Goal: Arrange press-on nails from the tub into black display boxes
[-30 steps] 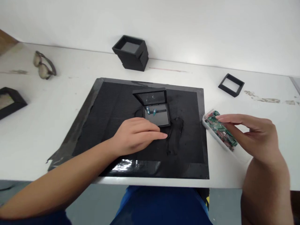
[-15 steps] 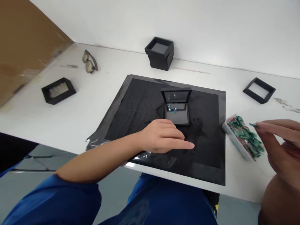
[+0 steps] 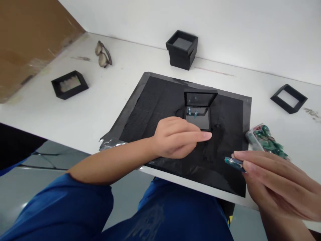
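My right hand (image 3: 272, 177) pinches a teal press-on nail (image 3: 233, 162) with a white star pattern, over the right part of the black mat (image 3: 155, 97). My left hand (image 3: 179, 137) has its index finger stretched out to the right and appears to hold nothing; its thumb is partly hidden. It covers the near left part of a small black case (image 3: 205, 124) whose lid (image 3: 200, 98) stands up. Two teal press-on nails lie inside at the back: a left one (image 3: 189, 111) and a right one (image 3: 196, 114).
Partly behind my right hand, a clear plastic box (image 3: 254, 140) is heaped with green and reddish nails (image 3: 272, 140). Stacked black trays (image 3: 182, 50) stand by the wall. A left black frame (image 3: 71, 85), a right black frame (image 3: 288, 98) and glasses (image 3: 103, 55) lie on the white table.
My right hand has moved left from beside the plastic box to over the mat, carrying the nail. My left hand has risen slightly against the case. The whole view has shifted a little.
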The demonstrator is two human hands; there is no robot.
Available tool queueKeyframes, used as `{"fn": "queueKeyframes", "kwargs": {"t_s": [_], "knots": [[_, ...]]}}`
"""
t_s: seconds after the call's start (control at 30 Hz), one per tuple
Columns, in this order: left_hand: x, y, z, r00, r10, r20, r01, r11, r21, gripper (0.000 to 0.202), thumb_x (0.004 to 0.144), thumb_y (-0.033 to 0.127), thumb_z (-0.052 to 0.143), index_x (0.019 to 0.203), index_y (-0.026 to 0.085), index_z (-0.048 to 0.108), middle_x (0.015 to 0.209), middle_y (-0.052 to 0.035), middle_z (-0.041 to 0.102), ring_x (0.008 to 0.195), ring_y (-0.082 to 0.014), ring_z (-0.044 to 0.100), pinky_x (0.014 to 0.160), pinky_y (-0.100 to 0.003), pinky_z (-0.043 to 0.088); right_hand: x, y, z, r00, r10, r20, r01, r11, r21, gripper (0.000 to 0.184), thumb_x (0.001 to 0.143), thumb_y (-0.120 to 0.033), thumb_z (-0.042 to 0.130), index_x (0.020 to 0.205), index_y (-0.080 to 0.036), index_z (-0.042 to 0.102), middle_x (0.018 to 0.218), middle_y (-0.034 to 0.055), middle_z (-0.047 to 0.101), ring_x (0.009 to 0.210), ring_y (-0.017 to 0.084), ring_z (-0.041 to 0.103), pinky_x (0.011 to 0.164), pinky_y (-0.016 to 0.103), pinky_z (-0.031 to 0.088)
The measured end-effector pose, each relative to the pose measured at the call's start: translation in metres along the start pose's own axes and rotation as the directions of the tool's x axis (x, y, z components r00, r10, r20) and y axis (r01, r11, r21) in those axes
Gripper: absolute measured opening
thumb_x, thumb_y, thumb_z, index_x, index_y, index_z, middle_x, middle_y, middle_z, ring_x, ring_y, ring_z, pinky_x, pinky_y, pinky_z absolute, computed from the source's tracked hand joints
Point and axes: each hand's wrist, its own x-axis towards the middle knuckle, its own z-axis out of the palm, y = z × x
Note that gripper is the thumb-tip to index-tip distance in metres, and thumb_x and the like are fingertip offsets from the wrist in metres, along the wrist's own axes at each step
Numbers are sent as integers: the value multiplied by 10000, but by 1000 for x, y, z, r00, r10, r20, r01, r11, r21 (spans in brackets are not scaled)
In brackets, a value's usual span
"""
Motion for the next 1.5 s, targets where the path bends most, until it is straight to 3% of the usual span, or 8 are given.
{"fn": "queueKeyframes", "kwargs": {"t_s": [0.1,0.33,0.57,0.83,1.03,1.2,1.33,1.5], "knots": [[0,2,3,1000,-17,-16,16,999,-33,308,838,148,652,1130,239,631,804,54,757,619,-63,673,566,-179,517,3,5,8,987,-157,-24,155,985,-70,704,791,-6,665,1380,-389,612,1099,-25,781,761,229,783,551,358,669],[-1,3,-2,989,149,13,-148,987,-59,175,880,260,695,1051,222,702,807,44,767,594,-86,648,540,-235,532,-6,15,35,979,-168,-114,164,986,-41,685,738,38,728,1324,-310,663,1114,6,785,823,207,780,621,340,684],[-1,4,-5,970,239,51,-234,969,-82,100,867,247,697,954,273,737,885,57,777,608,-85,645,521,-249,545,-1,14,47,991,-91,-97,96,994,48,635,782,24,703,1284,-366,678,1036,-5,798,820,201,779,630,346,682],[-2,9,1,980,164,115,-122,944,-307,112,913,255,653,1005,224,709,869,33,788,654,-66,698,607,-189,597,-1,19,53,1000,7,2,-8,991,136,413,823,-13,689,1096,-319,742,928,-23,802,765,164,769,655,285,668],[-3,11,-1,994,10,110,-7,1000,-23,175,884,206,710,1059,211,702,911,2,779,765,-107,710,701,-221,613,-9,20,60,965,229,-124,-223,973,58,492,838,-126,728,1282,-332,671,1004,-3,790,825,174,764,768,327,668],[-2,10,-5,985,103,137,-121,984,132,208,858,227,752,1062,199,719,893,30,780,746,-114,671,630,-226,569,-6,17,66,959,261,-107,-261,965,14,515,848,-195,735,1343,-281,621,1117,46,768,909,192,753,764,332,664],[1,14,-8,974,153,164,-186,960,207,229,891,239,720,1118,211,720,853,54,777,720,-105,650,576,-227,525,1,13,65,971,229,-72,-233,971,-60,326,863,-225,724,1186,-261,699,1073,44,777,855,175,745,672,285,648],[4,15,-6,962,234,142,-266,923,278,248,873,217,728,1121,213,729,789,96,751,676,-94,638,539,-239,494,0,13,64,922,385,-40,-383,923,42,252,873,-267,715,1124,-273,742,998,24,778,832,162,736,632,254,628]]}}
